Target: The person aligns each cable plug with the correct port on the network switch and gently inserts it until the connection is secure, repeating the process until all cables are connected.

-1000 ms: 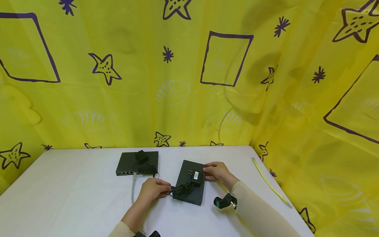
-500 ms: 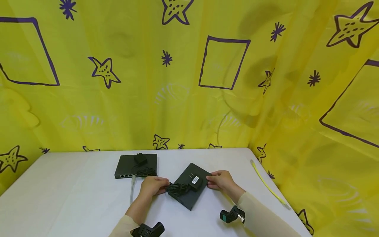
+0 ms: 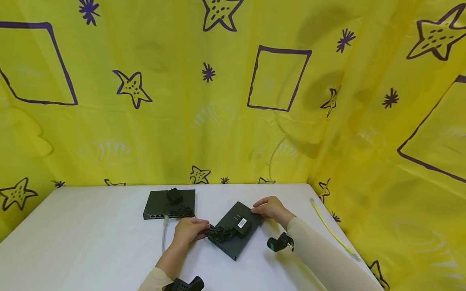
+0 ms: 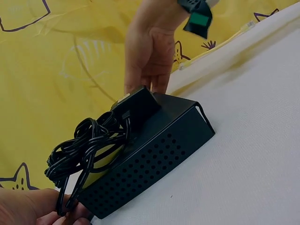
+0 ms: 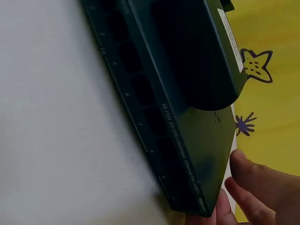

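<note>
A black network switch lies turned at an angle on the white table, between my hands. A power adapter and its coiled black cord sit on top of it. My left hand pinches the near left corner, with the cord right by its fingertips. At the far right corner my right hand grips the edge, thumb above and fingers partly hidden beneath. Ports line the side seen in the right wrist view; small vent holes mark another side.
Behind my left hand stands a second black switch with its own adapter and a grey network cable plugged in. A yellow network cable lies along the table's right edge. A yellow curtain hangs behind.
The switch with its adapter and cord has turned clockwise on the table. My right hand has first swung nearer, then shifted back up toward the far corner. The left hand keeps its place.
</note>
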The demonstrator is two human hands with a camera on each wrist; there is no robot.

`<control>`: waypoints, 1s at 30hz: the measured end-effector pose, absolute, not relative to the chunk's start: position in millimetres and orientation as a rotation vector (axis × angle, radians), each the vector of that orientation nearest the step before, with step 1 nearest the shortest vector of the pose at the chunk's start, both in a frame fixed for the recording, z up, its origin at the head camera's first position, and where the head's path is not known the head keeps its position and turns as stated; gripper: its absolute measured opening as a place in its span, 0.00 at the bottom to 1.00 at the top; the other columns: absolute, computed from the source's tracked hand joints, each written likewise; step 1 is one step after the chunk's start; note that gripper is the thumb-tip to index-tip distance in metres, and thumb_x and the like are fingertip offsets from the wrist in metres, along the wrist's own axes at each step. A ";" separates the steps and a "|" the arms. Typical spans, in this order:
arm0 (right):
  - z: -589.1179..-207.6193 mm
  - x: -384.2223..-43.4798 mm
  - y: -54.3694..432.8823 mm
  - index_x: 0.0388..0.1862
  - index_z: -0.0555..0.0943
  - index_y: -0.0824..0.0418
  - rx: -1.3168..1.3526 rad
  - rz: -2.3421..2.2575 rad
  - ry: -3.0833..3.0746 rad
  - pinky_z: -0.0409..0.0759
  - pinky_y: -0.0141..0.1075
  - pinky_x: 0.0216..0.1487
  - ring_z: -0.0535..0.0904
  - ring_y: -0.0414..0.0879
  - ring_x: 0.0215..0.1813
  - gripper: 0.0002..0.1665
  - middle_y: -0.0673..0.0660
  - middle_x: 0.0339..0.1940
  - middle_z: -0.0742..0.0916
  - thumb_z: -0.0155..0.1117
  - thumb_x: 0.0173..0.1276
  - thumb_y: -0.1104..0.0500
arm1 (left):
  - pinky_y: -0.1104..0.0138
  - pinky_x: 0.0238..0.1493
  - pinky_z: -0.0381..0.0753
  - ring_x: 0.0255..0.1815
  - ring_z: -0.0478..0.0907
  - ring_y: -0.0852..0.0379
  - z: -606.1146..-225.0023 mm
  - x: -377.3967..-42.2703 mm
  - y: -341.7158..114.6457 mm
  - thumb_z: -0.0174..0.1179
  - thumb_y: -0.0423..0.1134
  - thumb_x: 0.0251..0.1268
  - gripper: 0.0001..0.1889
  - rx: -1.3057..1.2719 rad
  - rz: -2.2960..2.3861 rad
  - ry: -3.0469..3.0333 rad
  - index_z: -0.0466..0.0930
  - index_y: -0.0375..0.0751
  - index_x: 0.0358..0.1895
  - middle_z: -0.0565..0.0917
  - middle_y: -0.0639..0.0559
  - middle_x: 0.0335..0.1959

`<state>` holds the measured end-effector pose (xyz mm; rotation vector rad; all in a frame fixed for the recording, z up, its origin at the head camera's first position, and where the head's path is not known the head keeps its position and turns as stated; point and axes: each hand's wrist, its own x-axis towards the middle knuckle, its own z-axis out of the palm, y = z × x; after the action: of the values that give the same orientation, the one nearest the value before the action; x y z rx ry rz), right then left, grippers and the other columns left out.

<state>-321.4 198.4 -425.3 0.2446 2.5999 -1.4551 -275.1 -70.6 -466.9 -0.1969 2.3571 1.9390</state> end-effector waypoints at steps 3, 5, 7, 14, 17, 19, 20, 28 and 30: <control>-425.5 -328.4 194.1 0.43 0.86 0.71 0.198 -1.395 2.595 0.82 0.32 0.37 0.79 0.40 0.33 0.15 0.60 0.39 0.89 0.74 0.57 0.67 | 0.71 0.30 0.85 0.26 0.82 0.64 -467.5 -274.8 -70.1 0.68 0.29 0.53 0.11 -0.195 1.947 2.347 0.86 0.24 0.39 0.87 0.46 0.30; -425.4 -330.4 192.1 0.44 0.87 0.70 0.169 -1.338 2.602 0.82 0.33 0.40 0.79 0.41 0.36 0.15 0.62 0.43 0.89 0.74 0.58 0.66 | 0.71 0.30 0.86 0.26 0.82 0.63 -467.6 -275.0 -70.0 0.68 0.29 0.54 0.11 -0.196 1.960 2.335 0.86 0.24 0.39 0.87 0.46 0.31; -425.4 -331.8 191.3 0.45 0.87 0.69 0.147 -1.275 2.618 0.82 0.34 0.45 0.79 0.43 0.40 0.14 0.63 0.47 0.88 0.73 0.59 0.66 | 0.71 0.30 0.85 0.25 0.81 0.64 -467.8 -275.2 -70.4 0.67 0.29 0.56 0.11 -0.206 1.968 2.324 0.86 0.23 0.39 0.87 0.47 0.30; -425.5 -332.8 192.8 0.49 0.86 0.68 0.102 -1.215 2.601 0.81 0.37 0.51 0.79 0.47 0.47 0.16 0.66 0.53 0.86 0.71 0.62 0.65 | 0.70 0.30 0.86 0.24 0.84 0.61 -467.3 -267.3 -76.0 0.64 0.34 0.62 0.15 -0.259 2.042 2.220 0.83 0.20 0.43 0.87 0.45 0.26; -424.1 -331.5 193.1 0.49 0.86 0.68 0.131 -1.233 2.585 0.80 0.37 0.50 0.79 0.47 0.47 0.16 0.66 0.53 0.86 0.71 0.62 0.64 | 0.69 0.32 0.86 0.27 0.87 0.57 -467.1 -257.7 -79.5 0.64 0.37 0.65 0.18 -0.286 2.069 2.174 0.81 0.20 0.46 0.88 0.41 0.28; -424.5 -331.7 193.3 0.49 0.86 0.68 0.137 -1.242 2.578 0.80 0.38 0.51 0.80 0.48 0.48 0.16 0.66 0.53 0.86 0.71 0.62 0.64 | 0.68 0.33 0.87 0.31 0.88 0.54 -466.9 -249.8 -81.2 0.63 0.39 0.66 0.21 -0.293 2.083 2.151 0.80 0.19 0.48 0.88 0.38 0.31; -424.9 -332.0 193.6 0.49 0.86 0.68 0.140 -1.245 2.576 0.80 0.39 0.52 0.80 0.49 0.48 0.16 0.66 0.53 0.86 0.71 0.62 0.64 | 0.67 0.34 0.87 0.32 0.88 0.53 -467.0 -245.7 -81.6 0.63 0.41 0.67 0.22 -0.294 2.082 2.146 0.80 0.18 0.49 0.88 0.37 0.32; -436.5 -341.6 202.8 0.45 0.89 0.62 0.106 -1.302 2.531 0.80 0.38 0.51 0.80 0.48 0.47 0.15 0.62 0.50 0.87 0.75 0.59 0.59 | 0.65 0.37 0.87 0.35 0.88 0.52 -462.0 -214.8 -67.1 0.65 0.48 0.65 0.30 -0.244 2.068 2.134 0.78 0.18 0.51 0.88 0.35 0.38; -435.1 -340.2 201.6 0.45 0.88 0.62 0.117 -1.307 2.534 0.80 0.38 0.51 0.80 0.48 0.48 0.15 0.63 0.51 0.87 0.75 0.59 0.59 | 0.65 0.37 0.87 0.36 0.88 0.52 -461.7 -209.7 -62.4 0.63 0.50 0.67 0.32 -0.248 2.084 2.118 0.76 0.16 0.53 0.88 0.34 0.39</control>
<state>-340.2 201.6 -435.1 0.1172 2.5336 -1.3068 -209.7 -62.4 -461.7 -0.2480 2.1177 2.0836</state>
